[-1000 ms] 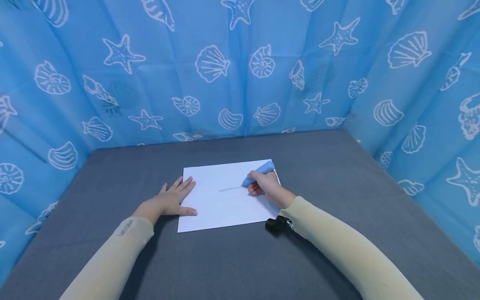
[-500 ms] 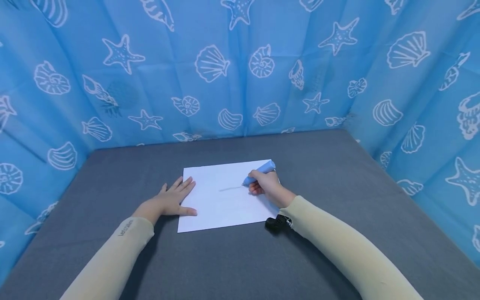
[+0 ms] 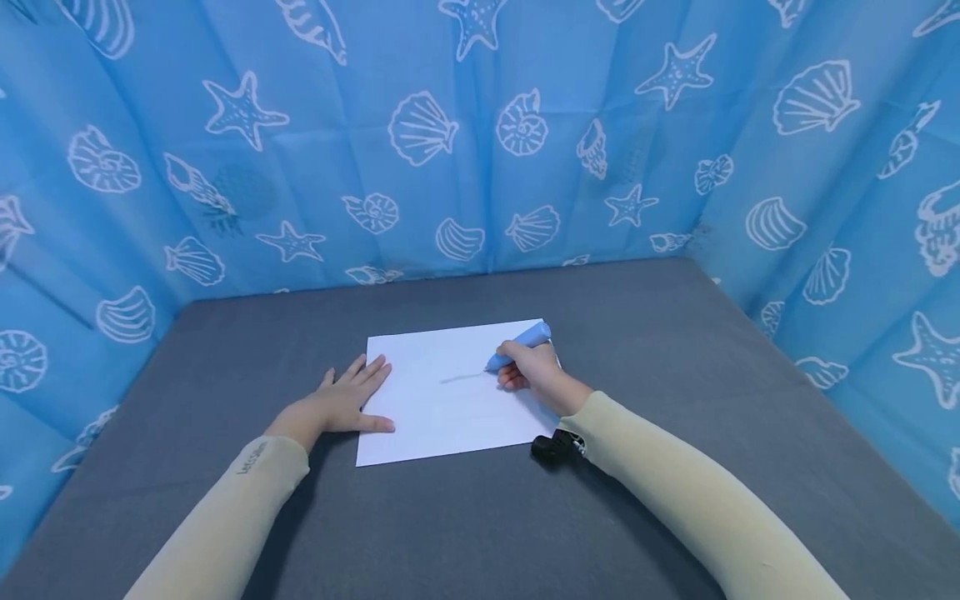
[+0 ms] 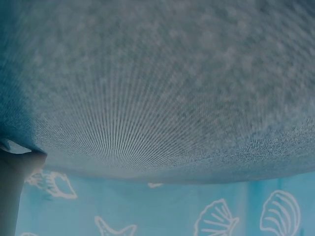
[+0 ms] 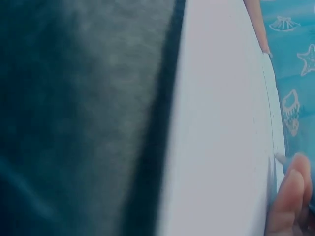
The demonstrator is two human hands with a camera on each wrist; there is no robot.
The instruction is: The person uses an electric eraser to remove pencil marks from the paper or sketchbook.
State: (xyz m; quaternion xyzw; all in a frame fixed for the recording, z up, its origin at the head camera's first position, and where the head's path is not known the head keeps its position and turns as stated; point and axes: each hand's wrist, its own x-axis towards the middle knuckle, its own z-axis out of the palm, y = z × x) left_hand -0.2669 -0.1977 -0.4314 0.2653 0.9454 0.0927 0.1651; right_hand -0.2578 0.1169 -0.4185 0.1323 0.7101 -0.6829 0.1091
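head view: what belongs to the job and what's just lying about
For the job:
light blue pen, in grip of right hand
white paper sheet, partly under left hand
faint line

Just there:
grey cloth
blue seashell print curtain
small black device

The table [image 3: 420, 533] is dark grey and fabric-covered. A rectangular white sheet of paper [image 3: 431, 421] lies flat directly on it, near the middle, its long sides running roughly left to right.
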